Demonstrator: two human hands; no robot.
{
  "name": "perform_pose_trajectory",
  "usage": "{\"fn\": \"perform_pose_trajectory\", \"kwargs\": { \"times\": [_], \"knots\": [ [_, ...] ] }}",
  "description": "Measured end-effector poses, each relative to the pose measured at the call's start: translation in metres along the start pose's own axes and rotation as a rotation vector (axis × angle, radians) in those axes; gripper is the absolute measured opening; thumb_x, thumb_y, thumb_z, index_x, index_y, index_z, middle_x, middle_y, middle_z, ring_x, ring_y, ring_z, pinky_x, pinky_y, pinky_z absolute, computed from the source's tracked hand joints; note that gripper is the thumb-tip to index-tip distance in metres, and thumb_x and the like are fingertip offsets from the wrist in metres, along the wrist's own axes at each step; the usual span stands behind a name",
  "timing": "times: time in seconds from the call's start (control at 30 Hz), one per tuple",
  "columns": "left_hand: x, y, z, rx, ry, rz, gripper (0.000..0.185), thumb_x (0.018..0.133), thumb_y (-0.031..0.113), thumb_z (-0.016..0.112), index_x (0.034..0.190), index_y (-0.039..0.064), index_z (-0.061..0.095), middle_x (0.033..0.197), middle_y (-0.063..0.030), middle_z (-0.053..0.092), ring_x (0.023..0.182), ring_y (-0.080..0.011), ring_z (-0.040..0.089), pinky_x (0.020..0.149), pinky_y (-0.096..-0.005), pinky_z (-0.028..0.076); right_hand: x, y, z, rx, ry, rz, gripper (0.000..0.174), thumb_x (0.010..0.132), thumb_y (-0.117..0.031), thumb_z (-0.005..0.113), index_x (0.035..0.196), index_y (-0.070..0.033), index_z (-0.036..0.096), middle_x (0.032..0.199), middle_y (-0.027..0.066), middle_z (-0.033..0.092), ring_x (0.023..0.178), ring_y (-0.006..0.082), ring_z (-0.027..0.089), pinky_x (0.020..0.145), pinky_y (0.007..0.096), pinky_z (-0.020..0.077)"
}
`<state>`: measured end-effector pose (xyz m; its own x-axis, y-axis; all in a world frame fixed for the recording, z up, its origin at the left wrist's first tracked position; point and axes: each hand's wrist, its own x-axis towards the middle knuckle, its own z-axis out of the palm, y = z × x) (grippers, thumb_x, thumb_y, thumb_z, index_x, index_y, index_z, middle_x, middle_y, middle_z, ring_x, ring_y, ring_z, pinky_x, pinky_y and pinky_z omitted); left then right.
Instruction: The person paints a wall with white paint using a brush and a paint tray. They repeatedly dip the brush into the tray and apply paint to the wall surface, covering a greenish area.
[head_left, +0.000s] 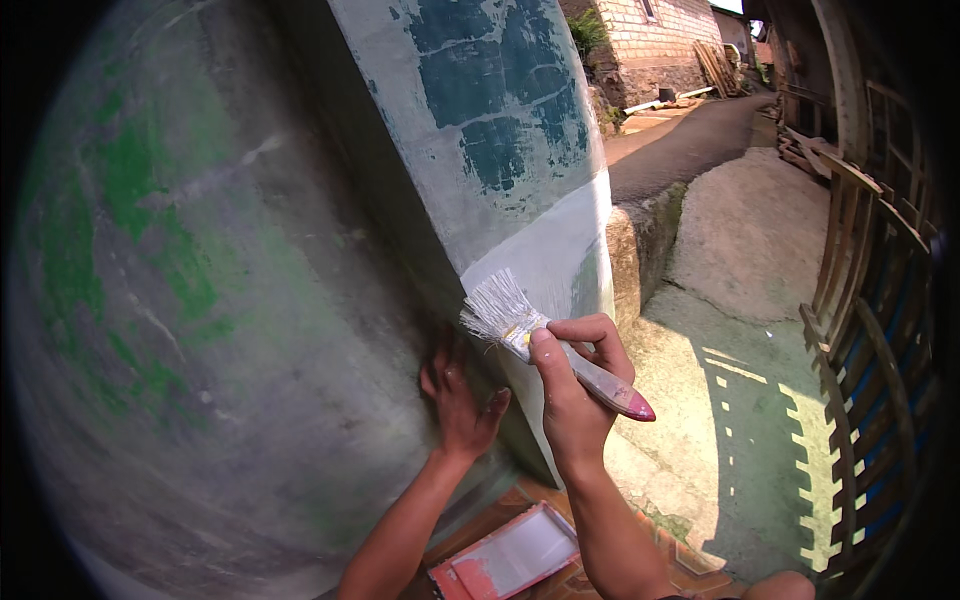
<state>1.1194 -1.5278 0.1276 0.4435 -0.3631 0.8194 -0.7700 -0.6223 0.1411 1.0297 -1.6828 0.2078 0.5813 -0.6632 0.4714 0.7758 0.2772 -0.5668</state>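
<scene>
Between the thumb and fingers of my right hand (581, 367) is a paintbrush (555, 341). Its splayed bristles are coated white and meet the pale painted lower part of a wall's end face (551, 251). The handle points down to the right and has a red tip. Above the white area, the same face carries worn patches of dark blue-green paint (499, 75). My left hand (461, 409) rests with fingers spread against the grey wall (300, 360) beside that end face. Below, a red paint tray (499, 562) with white paint in it lies on the floor.
Patterned brown tiles (592, 585) lie under the tray. To the right are a concrete slope (750, 225) and a wooden slatted fence (870, 360) casting shadow. A paved lane (690, 135) runs to a brick building (660, 37). Green patches (131, 187) mark the left wall.
</scene>
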Motion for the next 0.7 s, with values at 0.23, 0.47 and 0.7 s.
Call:
{"fn": "perform_pose_trajectory", "kwargs": {
  "times": [0.23, 0.47, 0.7],
  "knots": [
    [0.000, 0.004, 0.003, -0.007, 0.033, 0.003, 0.077, 0.095, 0.054, 0.053, 0.146, 0.000, 0.031, 0.155, -0.0261, 0.033, 0.141, -0.0397, 0.030, 0.112, -0.0607, 0.011, -0.008, -0.005, -0.024, 0.029, 0.123, -0.029, 0.012, 0.088, -0.001, 0.070, 0.094, 0.001, 0.059, 0.094, 0.0054, 0.057, 0.080, 0.0101, 0.059, 0.072, 0.0256, 0.0499],
    [0.002, 0.004, 0.001, -0.014, 0.032, 0.023, 0.073, 0.096, 0.051, 0.052, 0.143, -0.001, 0.034, 0.154, -0.0253, 0.035, 0.140, -0.0384, 0.032, 0.112, -0.0603, 0.010, -0.014, 0.019, -0.024, -0.128, 0.039, 0.106, 0.012, 0.086, 0.000, 0.070, 0.092, 0.001, 0.060, 0.090, 0.0056, 0.059, 0.077, 0.0110, 0.062, 0.069, 0.0251, 0.0497],
    [0.000, 0.003, 0.002, -0.072, 0.036, -0.002, 0.067, 0.098, 0.045, 0.046, 0.146, 0.000, 0.033, 0.154, -0.0244, 0.035, 0.142, -0.0372, 0.031, 0.113, -0.0597, 0.008, -0.029, 0.005, -0.057, -0.396, 0.096, 0.017, 0.011, 0.078, 0.001, 0.073, 0.082, 0.003, 0.062, 0.083, 0.0104, 0.059, 0.069, 0.0161, 0.064, 0.064, 0.0272, 0.0525]
  ]
}}
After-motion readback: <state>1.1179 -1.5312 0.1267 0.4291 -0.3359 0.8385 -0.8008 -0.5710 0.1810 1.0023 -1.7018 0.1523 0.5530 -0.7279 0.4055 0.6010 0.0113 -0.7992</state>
